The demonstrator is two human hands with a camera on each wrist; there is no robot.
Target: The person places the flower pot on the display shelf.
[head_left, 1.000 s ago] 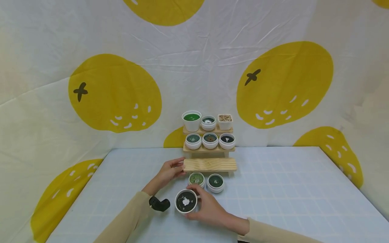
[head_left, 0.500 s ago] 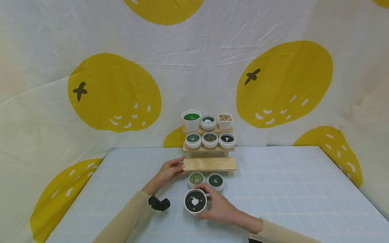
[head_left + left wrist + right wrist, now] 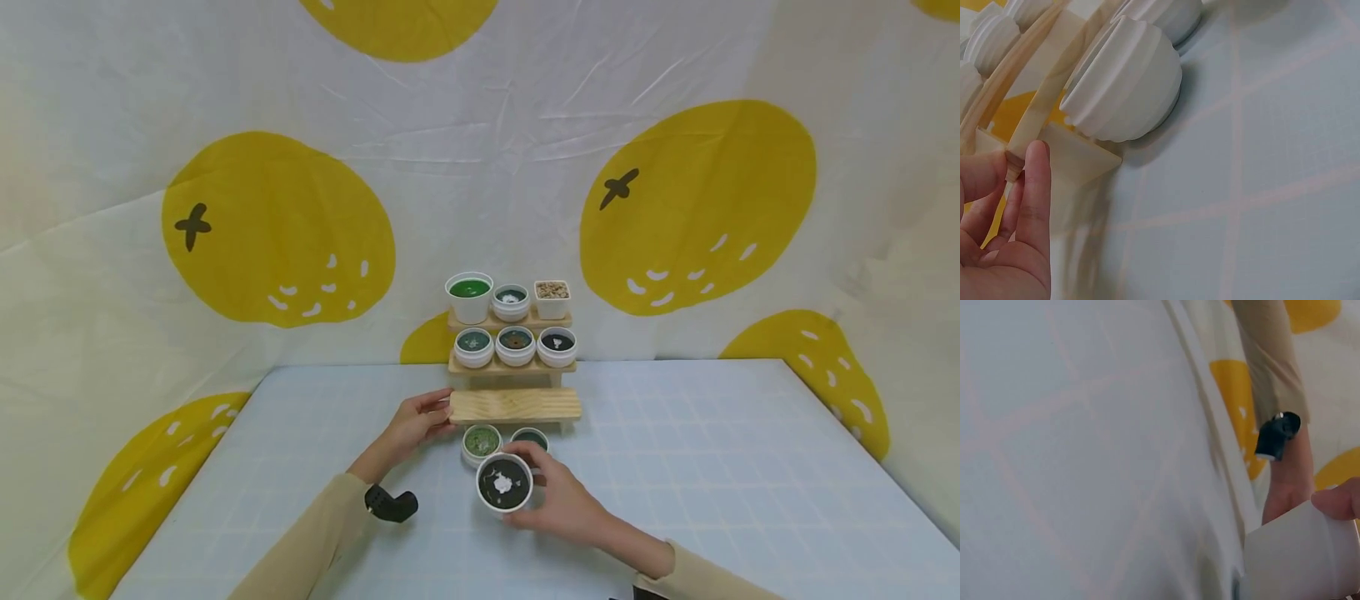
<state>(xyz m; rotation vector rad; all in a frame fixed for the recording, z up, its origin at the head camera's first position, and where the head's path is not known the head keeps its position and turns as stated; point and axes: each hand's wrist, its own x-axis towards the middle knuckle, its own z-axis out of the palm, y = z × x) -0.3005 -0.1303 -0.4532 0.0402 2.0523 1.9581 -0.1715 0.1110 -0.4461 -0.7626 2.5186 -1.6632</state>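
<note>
My right hand (image 3: 562, 502) grips a white cup (image 3: 504, 483) with dark filling and a white blotch on top, held up in front of two small bowls. In the right wrist view the thumb presses the side of the cup (image 3: 1294, 556). My left hand (image 3: 414, 423) pinches the left end of the bare lowest step (image 3: 514, 406) of a tiered wooden stand; the left wrist view has thumb and finger at its corner (image 3: 1017, 150). Before that step sit a green-topped bowl (image 3: 482, 442) and a dark green one (image 3: 529, 437), the latter partly hidden by the right hand.
The middle step (image 3: 455, 367) bears three white bowls. On the top step (image 3: 531, 320) stand a tall cup of bright green (image 3: 470, 302), a bowl (image 3: 512, 305) and a square cup of tan bits (image 3: 552, 300). A patterned cloth (image 3: 480, 183) hangs behind the table (image 3: 712, 467).
The right hand has carried the white cup to the right and slightly away from me, now partly covering the dark green bowl. My left hand has stayed at the step's end.
</note>
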